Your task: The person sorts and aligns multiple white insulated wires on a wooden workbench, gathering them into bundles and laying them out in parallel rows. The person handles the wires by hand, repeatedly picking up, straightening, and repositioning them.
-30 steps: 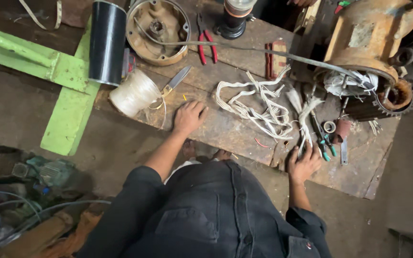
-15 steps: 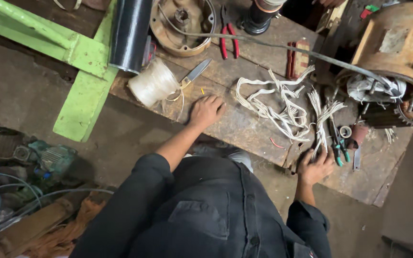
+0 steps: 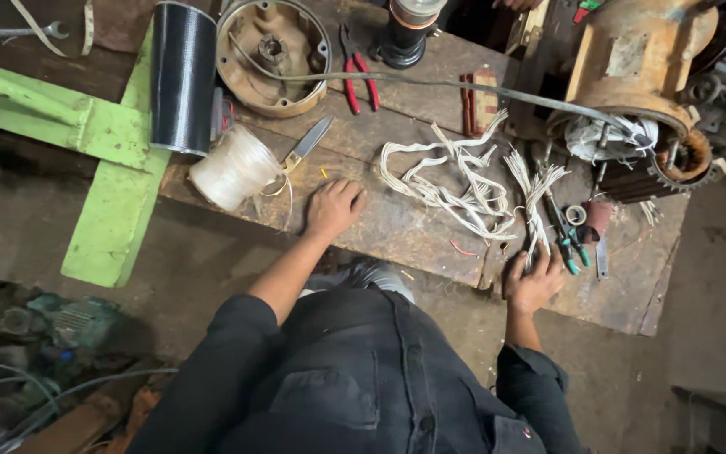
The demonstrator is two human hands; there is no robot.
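Worn wooden workbench (image 3: 413,231): left hand (image 3: 334,208) lies flat, fingers spread, near a twine spool (image 3: 235,168) and knife (image 3: 306,145). Right hand (image 3: 533,282) presses open-palmed on white wire ends (image 3: 535,197), green-handled pliers (image 3: 566,240) beside.

Bench (image 3: 430,231): worn, stained wooden planks. On it: spool of white twine (image 3: 235,168); knife (image 3: 306,145); black cylinder (image 3: 182,76); round metal end cover (image 3: 272,55); red-handled pliers (image 3: 358,74); tangle of white wires (image 3: 472,181); green-handled pliers (image 3: 566,240); rusty motor housing (image 3: 640,67). Both hands, left (image 3: 334,208) and right (image 3: 533,282), rest flat on the planks.
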